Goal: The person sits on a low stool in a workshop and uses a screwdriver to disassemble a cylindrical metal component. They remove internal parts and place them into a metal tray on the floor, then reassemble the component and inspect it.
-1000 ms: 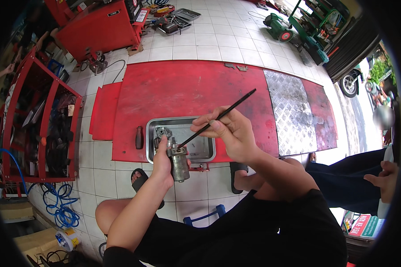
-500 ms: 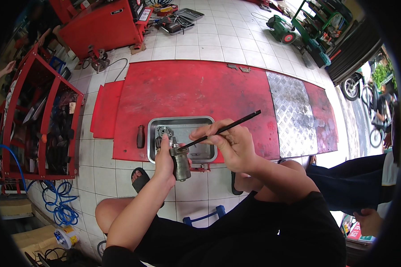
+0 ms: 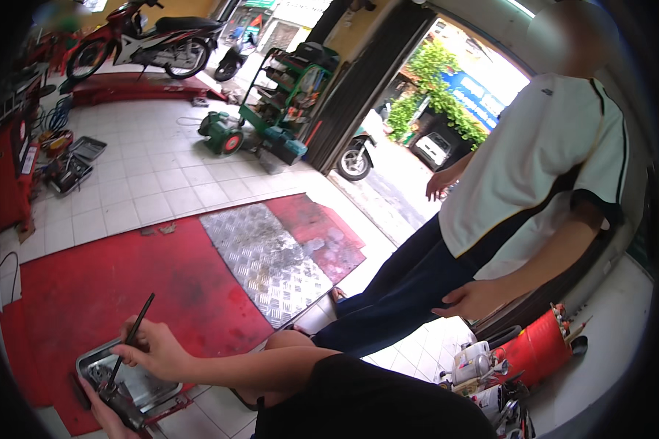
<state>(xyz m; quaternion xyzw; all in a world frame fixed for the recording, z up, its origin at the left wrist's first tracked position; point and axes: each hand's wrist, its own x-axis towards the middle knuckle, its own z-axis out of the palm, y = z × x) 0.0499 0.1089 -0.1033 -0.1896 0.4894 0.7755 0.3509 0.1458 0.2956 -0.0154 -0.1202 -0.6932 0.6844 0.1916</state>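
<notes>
At the lower left, my left hand (image 3: 104,415) is wrapped round a cylindrical metal part (image 3: 127,411), like a small motor housing. Pinched in my right hand (image 3: 154,350) is a thin black rod (image 3: 142,316). It slants down so that its lower end meets or lies close to the top of the metal part; the exact contact is too small to tell. Both hands are over the near side of a metal tray (image 3: 170,396) holding small metal pieces. A dark tool handle (image 3: 80,392) lies beside the tray, partly hidden by my left hand.
The tray stands on a red platform (image 3: 146,271) with a diamond-plate metal panel (image 3: 260,256). A person in a white shirt (image 3: 527,168) stands close on the right. Beyond are a green machine (image 3: 220,133), a tool rack (image 3: 289,88) and a motorbike (image 3: 150,44). A red tank (image 3: 538,344) lies lower right.
The view has swung up and to the right, so my hands and the tray now appear at the lower left. The standing person is now in view. Both hands keep their holds.
</notes>
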